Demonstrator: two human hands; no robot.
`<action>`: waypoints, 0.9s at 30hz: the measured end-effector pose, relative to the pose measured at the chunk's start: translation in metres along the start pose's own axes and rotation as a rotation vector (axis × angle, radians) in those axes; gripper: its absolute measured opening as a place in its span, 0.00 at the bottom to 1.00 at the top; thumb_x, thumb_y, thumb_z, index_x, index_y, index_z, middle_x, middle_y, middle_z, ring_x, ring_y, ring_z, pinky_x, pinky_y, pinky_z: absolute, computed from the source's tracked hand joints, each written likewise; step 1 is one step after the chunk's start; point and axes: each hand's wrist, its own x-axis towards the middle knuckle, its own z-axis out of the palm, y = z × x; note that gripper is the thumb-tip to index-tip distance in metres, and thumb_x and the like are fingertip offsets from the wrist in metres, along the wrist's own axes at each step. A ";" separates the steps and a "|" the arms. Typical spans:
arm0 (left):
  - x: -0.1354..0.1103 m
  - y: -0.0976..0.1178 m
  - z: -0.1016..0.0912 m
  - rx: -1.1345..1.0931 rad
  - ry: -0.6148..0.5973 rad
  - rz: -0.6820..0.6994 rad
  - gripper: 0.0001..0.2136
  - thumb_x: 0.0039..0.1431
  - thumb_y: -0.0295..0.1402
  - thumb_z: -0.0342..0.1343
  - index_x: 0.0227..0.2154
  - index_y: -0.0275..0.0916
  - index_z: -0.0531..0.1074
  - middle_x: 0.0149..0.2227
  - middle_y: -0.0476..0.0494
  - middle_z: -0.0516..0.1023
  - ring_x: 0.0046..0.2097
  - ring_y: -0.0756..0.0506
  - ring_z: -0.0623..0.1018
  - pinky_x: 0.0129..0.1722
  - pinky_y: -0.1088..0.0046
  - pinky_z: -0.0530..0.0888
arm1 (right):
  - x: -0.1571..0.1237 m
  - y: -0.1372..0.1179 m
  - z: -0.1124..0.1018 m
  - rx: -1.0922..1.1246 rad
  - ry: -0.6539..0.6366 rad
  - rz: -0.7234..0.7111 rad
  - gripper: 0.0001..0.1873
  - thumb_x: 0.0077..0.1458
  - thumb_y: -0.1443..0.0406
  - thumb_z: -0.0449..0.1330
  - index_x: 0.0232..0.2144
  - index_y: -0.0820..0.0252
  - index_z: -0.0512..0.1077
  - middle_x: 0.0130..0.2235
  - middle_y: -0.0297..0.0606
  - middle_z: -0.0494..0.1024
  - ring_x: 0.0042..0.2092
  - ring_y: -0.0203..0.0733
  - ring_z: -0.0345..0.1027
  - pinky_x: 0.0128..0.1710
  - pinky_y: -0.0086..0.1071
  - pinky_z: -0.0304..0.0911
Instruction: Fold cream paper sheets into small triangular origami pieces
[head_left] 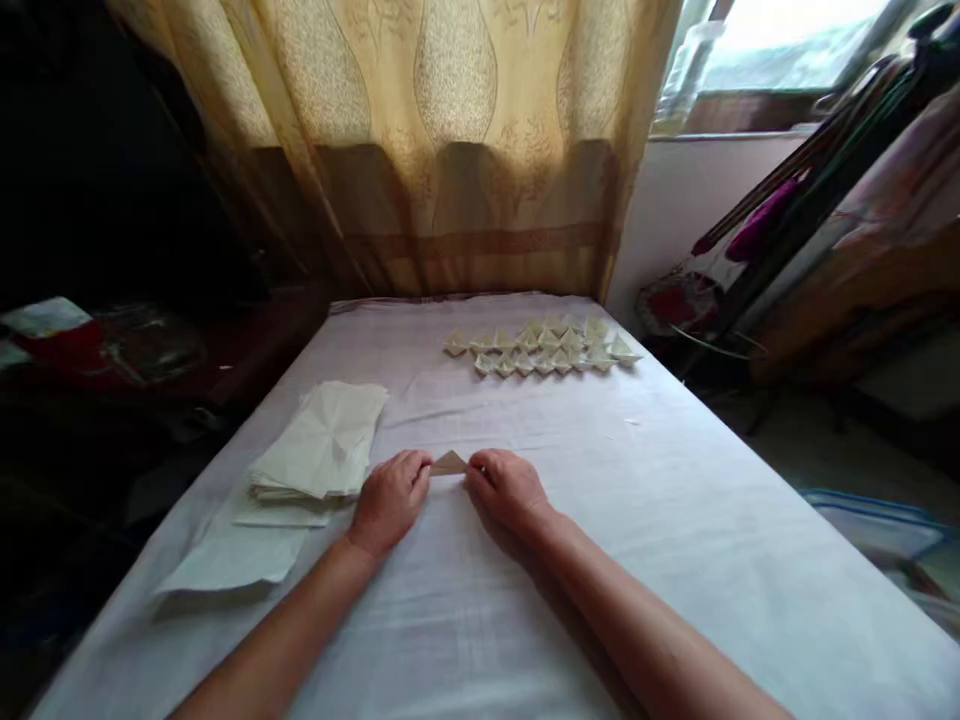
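Between my two hands is a small folded paper boat (449,463), flattened, with a triangular peak pointing up. My left hand (392,497) pinches its left end, and my right hand (510,485) pinches the right end; both hands are closed and the fingertips partly hide the paper. To the left of my left hand lies a stack of cream paper sheets (322,435), with looser sheets (232,550) spread below it. Toward the far right of the cloth, several folded paper boats (547,345) stand close together in rows.
A pale cloth (637,520) covers the table. Behind its far edge hangs a patterned yellow curtain (457,110). At the right are a window (795,50), leaning poles (802,160) and a blue-rimmed plastic box (877,520). Dark clutter lies along the left side.
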 end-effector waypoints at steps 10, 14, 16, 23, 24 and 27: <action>0.009 -0.001 0.010 0.031 0.019 -0.064 0.07 0.61 0.30 0.56 0.41 0.41 0.75 0.34 0.46 0.82 0.38 0.44 0.80 0.39 0.70 0.71 | 0.003 0.011 0.005 0.025 0.090 0.200 0.05 0.56 0.63 0.61 0.33 0.54 0.78 0.30 0.32 0.80 0.32 0.38 0.71 0.32 0.29 0.56; 0.007 0.000 0.011 0.062 0.058 -0.037 0.04 0.60 0.30 0.58 0.38 0.40 0.75 0.34 0.45 0.81 0.41 0.42 0.78 0.42 0.68 0.70 | 0.000 0.009 0.007 0.029 0.098 0.195 0.06 0.56 0.64 0.60 0.31 0.53 0.77 0.30 0.31 0.80 0.33 0.38 0.71 0.33 0.28 0.56; 0.004 -0.001 0.013 0.067 0.069 -0.030 0.04 0.60 0.30 0.59 0.37 0.40 0.75 0.34 0.46 0.81 0.41 0.42 0.78 0.43 0.68 0.70 | -0.001 0.009 0.009 0.014 0.115 0.180 0.05 0.57 0.65 0.59 0.31 0.54 0.76 0.31 0.32 0.79 0.34 0.38 0.71 0.34 0.28 0.56; -0.005 -0.011 0.025 0.129 0.248 0.137 0.04 0.59 0.28 0.59 0.37 0.40 0.73 0.33 0.49 0.80 0.37 0.44 0.78 0.39 0.68 0.71 | -0.004 0.011 0.016 -0.078 0.207 0.072 0.05 0.56 0.67 0.59 0.28 0.56 0.73 0.31 0.33 0.77 0.33 0.38 0.69 0.34 0.28 0.55; -0.005 -0.012 0.026 0.132 0.265 0.150 0.04 0.58 0.28 0.59 0.37 0.40 0.73 0.32 0.49 0.80 0.36 0.44 0.78 0.38 0.68 0.71 | -0.004 0.011 0.017 -0.087 0.209 0.069 0.05 0.56 0.67 0.59 0.28 0.56 0.73 0.31 0.33 0.76 0.33 0.38 0.69 0.33 0.28 0.55; -0.005 -0.014 0.027 0.131 0.295 0.168 0.04 0.59 0.28 0.59 0.37 0.40 0.72 0.31 0.49 0.79 0.35 0.44 0.78 0.37 0.68 0.71 | -0.004 0.011 0.016 -0.107 0.210 0.063 0.05 0.57 0.67 0.59 0.28 0.56 0.73 0.31 0.33 0.76 0.33 0.38 0.68 0.33 0.28 0.54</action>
